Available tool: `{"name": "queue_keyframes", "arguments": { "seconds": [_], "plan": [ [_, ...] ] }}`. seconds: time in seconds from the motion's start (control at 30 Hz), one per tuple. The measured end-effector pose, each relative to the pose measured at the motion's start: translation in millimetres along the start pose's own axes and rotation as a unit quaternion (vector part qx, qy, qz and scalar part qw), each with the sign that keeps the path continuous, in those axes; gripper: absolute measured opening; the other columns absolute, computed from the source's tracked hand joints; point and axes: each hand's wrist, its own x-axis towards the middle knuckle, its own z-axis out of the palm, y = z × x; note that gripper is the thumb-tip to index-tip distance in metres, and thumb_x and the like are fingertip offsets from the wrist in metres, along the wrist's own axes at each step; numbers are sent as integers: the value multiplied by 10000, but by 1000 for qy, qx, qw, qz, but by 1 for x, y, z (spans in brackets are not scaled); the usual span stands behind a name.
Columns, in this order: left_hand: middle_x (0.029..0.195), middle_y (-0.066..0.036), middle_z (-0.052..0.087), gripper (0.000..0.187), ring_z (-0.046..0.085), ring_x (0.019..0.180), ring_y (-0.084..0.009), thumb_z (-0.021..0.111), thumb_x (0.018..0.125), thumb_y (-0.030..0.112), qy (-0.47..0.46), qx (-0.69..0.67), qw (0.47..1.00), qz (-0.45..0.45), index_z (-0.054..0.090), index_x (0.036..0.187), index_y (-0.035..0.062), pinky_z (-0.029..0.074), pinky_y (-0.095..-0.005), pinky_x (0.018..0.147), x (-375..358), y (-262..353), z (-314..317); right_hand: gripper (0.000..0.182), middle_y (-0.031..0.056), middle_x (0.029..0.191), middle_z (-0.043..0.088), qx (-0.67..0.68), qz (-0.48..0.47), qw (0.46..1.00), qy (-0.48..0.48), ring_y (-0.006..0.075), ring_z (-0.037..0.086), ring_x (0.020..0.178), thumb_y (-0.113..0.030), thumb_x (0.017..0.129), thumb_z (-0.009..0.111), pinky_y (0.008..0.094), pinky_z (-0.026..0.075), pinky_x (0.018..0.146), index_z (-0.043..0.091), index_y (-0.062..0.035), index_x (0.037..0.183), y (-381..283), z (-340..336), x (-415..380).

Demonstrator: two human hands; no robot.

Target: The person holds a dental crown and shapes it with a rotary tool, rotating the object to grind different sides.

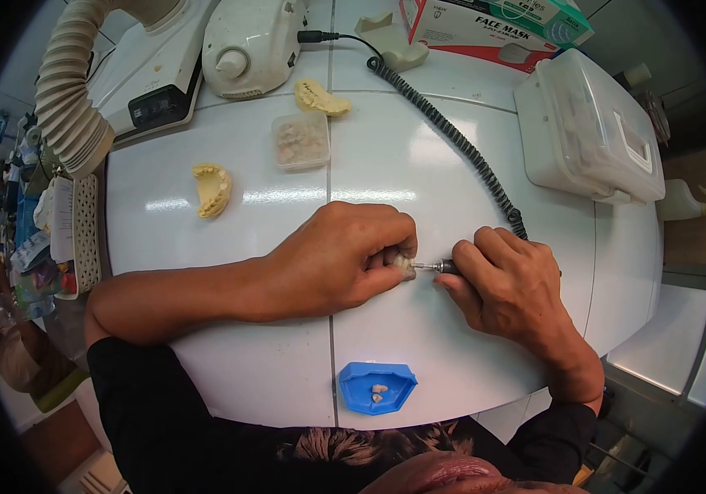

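Observation:
My left hand (336,257) is closed, pinching a small whitish tooth-like dental piece (405,265) between thumb and fingers; much of it is hidden. Wrapped in my right hand (508,284) is a dark rotary handpiece (449,267). Its thin metal bur (425,266) points left and meets or nearly meets the dental piece. A black coiled cord (460,140) runs from near my right hand up to a white control unit (252,49). Close to my body, a blue faceted tray (355,402) holds a few small tooth-coloured pieces (378,389).
Beyond my hands are a yellowish dental cast (211,191), another cast (322,99) and a clear box (302,142) of small pieces. A ribbed hose (73,90) hangs at upper left. A lidded case (588,128) and mask box (485,33) stand at upper right.

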Motion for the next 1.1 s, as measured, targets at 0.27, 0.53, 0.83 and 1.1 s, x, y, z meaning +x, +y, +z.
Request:
{"name": "queue_keyframes", "arguments": {
  "seconds": [0.27,0.53,0.83,1.1],
  "plan": [
    [874,-74,706,218,666,711,-151,890,909,98,18,21,999,26,727,1027,11,546,-304,633,-1,-5,3,333,32,789,572,3,-7,1000,0,217,660,646,-389,990,806,374,483,496,640,-116,897,2,0,-2],
    [920,-64,746,230,696,752,-123,881,924,73,37,12,999,35,772,1120,18,559,-289,664,-4,-3,4,311,71,727,599,67,8,998,10,317,637,590,-342,1045,740,452,475,534,639,-83,907,16,1,-5],
    [904,-60,772,235,709,756,-101,864,955,74,49,-18,999,7,787,1172,27,560,-274,671,-4,-3,6,341,84,723,625,62,18,998,12,327,635,593,-385,1091,676,471,473,540,663,-89,922,14,2,-8],
    [845,-46,746,228,676,713,-93,876,941,92,43,3,999,18,773,1130,15,543,-266,642,-4,-2,6,339,59,752,634,-3,14,999,43,276,684,629,-406,1076,704,423,501,520,675,-105,924,4,8,-9]
  ]
}}
